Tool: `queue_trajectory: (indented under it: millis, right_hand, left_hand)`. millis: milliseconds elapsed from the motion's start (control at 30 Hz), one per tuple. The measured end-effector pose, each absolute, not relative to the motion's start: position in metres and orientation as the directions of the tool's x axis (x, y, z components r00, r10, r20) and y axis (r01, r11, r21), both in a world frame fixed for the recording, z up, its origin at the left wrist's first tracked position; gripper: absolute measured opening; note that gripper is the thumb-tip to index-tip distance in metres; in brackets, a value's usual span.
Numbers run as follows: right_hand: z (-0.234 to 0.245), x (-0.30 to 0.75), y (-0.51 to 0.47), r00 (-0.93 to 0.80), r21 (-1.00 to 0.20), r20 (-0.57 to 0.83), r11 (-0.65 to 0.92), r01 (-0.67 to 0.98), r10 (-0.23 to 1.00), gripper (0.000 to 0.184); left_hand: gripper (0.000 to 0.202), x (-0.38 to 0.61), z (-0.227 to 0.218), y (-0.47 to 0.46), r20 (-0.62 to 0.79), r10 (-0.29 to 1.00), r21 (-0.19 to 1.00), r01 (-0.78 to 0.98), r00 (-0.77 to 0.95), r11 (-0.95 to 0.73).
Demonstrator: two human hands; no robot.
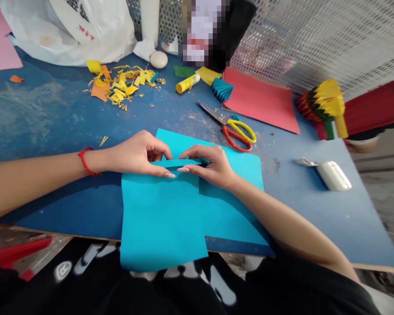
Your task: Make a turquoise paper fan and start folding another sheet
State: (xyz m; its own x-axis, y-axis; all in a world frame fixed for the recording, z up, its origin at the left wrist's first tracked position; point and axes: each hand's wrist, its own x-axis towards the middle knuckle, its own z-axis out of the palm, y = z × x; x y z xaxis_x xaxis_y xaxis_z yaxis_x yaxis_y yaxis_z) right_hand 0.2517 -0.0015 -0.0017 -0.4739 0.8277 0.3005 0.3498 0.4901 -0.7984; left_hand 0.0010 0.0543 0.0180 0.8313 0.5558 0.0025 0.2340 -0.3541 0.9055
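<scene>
Left hand (134,154) and right hand (213,165), both pinching a raised fold of blue paper (160,218) on the surface (46,131)

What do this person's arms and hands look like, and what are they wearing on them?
Both forearms are bare, with no gloves. The left hand has a red braided bracelet at the wrist; the right hand shows none. The fingernails are long and pale. A black top shows white markings.

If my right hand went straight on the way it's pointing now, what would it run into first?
Most likely your left hand. Your right hand points along the folded edge of the blue paper, toward the left hand's fingertips, very close by. Depth is hard to judge, so they may already touch.
</scene>
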Motion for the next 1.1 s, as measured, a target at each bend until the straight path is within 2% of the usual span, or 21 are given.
queue_trajectory:
  millis: [100,267,500,800,1033,1100]
  right_hand:
    - [-0.002,0.25,-0.001,-0.471,-0.818,0.282,0.466,0.338,0.836,0.035]
    - [-0.001,0.248,-0.001,-0.412,-0.843,0.237,0.397,0.363,0.88,0.042]
    - [0.002,0.249,0.0,-0.434,-0.854,0.25,0.408,0.322,0.866,0.036]
    - [0.005,0.248,0.0,-0.435,-0.89,0.147,0.311,0.334,0.889,0.053]
    - [0.007,0.245,0.001,-0.408,-0.911,0.111,0.257,0.322,0.906,0.062]
    - [0.008,0.245,0.001,-0.394,-0.917,0.12,0.253,0.307,0.911,0.062]
  left_hand:
    - [0.026,0.0,0.016,0.054,0.012,0.545,0.903,0.225,0.838,-0.366]
    - [0.027,0.001,0.015,0.056,0.016,0.532,0.891,0.229,0.847,-0.391]
    - [0.029,0.002,0.014,0.06,0.075,0.506,0.875,0.187,0.859,-0.446]
    - [0.05,0.002,0.016,0.064,0.063,0.429,0.863,0.166,0.901,-0.477]
    - [0.052,0.002,0.018,0.064,0.004,0.418,0.867,0.205,0.908,-0.454]
    - [0.043,0.001,0.018,0.062,-0.026,0.432,0.87,0.233,0.902,-0.435]
